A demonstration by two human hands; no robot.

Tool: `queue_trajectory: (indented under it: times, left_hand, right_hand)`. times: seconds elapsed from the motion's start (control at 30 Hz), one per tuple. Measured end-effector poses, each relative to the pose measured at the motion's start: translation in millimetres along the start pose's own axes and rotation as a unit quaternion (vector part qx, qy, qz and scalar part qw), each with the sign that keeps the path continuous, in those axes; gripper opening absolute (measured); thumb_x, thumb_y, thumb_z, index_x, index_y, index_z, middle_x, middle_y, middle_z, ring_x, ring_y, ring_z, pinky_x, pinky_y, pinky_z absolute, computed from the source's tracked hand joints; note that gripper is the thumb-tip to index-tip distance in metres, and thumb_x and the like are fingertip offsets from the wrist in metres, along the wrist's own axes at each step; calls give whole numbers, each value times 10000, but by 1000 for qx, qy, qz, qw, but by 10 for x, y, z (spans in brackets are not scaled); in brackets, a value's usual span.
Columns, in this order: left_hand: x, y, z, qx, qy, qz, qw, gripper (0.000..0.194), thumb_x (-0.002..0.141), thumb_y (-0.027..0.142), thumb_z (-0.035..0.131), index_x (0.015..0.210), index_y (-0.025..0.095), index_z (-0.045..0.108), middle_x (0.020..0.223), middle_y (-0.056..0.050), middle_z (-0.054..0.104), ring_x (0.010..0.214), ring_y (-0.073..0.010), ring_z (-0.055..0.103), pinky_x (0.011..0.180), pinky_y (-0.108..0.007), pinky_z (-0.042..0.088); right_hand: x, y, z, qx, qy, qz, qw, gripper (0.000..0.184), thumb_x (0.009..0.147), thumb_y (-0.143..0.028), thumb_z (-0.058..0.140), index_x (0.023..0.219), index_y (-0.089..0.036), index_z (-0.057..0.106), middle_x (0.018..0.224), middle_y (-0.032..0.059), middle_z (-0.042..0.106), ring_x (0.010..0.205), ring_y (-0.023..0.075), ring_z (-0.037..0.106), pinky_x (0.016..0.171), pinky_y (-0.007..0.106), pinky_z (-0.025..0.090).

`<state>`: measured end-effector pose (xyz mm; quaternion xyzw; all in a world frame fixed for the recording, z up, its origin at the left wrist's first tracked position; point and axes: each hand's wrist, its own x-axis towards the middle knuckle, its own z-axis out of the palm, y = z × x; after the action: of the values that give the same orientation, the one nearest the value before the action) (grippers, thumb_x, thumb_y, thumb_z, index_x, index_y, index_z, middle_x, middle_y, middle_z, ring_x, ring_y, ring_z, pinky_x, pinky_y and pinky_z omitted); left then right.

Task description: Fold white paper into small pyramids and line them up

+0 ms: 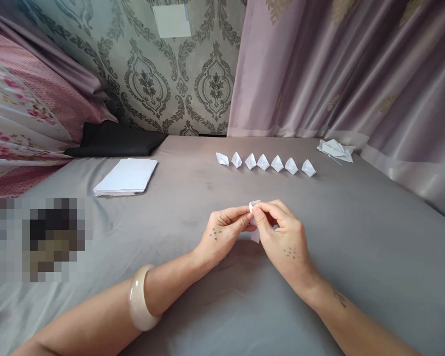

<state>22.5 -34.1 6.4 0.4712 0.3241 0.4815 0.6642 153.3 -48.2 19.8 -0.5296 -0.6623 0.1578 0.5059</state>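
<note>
A small piece of folded white paper (255,236) is held up between my two hands, over the grey cloth (207,316). My left hand (226,228) pinches its left side with thumb and fingertips. My right hand (284,237) grips the upper right part, thumb in front. Fingers cover most of the paper, so its exact fold cannot be made out. Beyond my hands, several small folded paper boats (263,162) stand in a row on the cloth.
A stack of white paper sheets (124,177) lies to the left, with a black cloth (120,139) behind it. Paper scraps (335,149) and a thin green stick (334,160) lie at the far right near the curtain (300,74). A blurred-out patch (54,237) covers something on the left.
</note>
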Motion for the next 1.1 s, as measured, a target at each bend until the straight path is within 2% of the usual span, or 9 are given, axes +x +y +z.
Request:
queue_trajectory:
  times: [0.17,0.27,0.43,0.53,0.63,0.77,0.87,0.93,1.1]
  left_hand:
    - [25,-1,-22,22,43,18,999,254,807,344,684,1012,210,751,943,-56,729,883,-194,639,747,-300,540]
    - [48,10,-39,46,66,27,996,187,791,338,697,893,199,769,867,-44,708,786,-153,591,688,-262,491]
    - [62,66,-51,62,90,52,993,105,783,304,707,780,214,762,846,-21,683,788,-134,554,721,-246,440]
    - [58,106,-42,42,95,48,993,101,792,287,696,768,214,762,829,-16,672,809,-130,544,745,-238,427]
    - [64,114,-32,-8,96,5,995,118,781,292,706,751,189,756,745,-14,650,738,-115,518,718,-242,420]
    - [79,76,-32,-45,96,-26,994,147,759,309,728,787,167,754,718,-16,638,678,-98,496,662,-240,410]
    - [82,43,-43,-46,86,-23,995,161,765,315,730,828,169,752,744,-12,637,678,-85,494,646,-223,406]
    - [79,28,-52,-46,80,-24,995,166,764,311,735,859,175,746,781,-10,645,686,-81,504,655,-220,413]
    - [71,18,-68,-34,83,-43,995,163,747,299,751,809,152,722,786,-18,648,697,-87,517,689,-230,423]
  right_hand:
    - [9,16,-19,4,-10,38,999,167,890,-272,556,787,-198,665,754,18,616,637,126,584,595,249,506]
    - [0,20,-14,16,-15,37,999,168,894,-271,549,796,-200,666,750,15,609,630,120,571,585,240,491]
    - [3,-35,-30,34,-36,47,998,191,893,-296,547,791,-204,680,767,15,620,649,118,568,587,233,475]
    - [31,-62,-75,57,-76,116,989,267,864,-378,582,692,-190,664,651,-2,592,568,117,534,517,238,441]
    - [70,-33,-115,100,-122,204,966,335,824,-456,616,635,-180,626,571,-12,568,544,121,529,496,241,430]
    - [104,18,-127,195,-114,236,945,287,746,-428,714,874,-174,679,796,42,694,732,166,639,661,292,516]
    - [106,9,-122,275,-168,253,912,291,777,-408,692,948,-173,705,878,61,722,831,186,666,787,336,523]
    - [97,0,-116,291,-172,275,900,269,791,-412,680,916,-177,717,879,58,730,842,186,669,801,332,516]
    - [63,7,-98,283,-137,306,899,289,725,-408,752,916,-196,705,904,46,734,830,178,664,748,291,509]
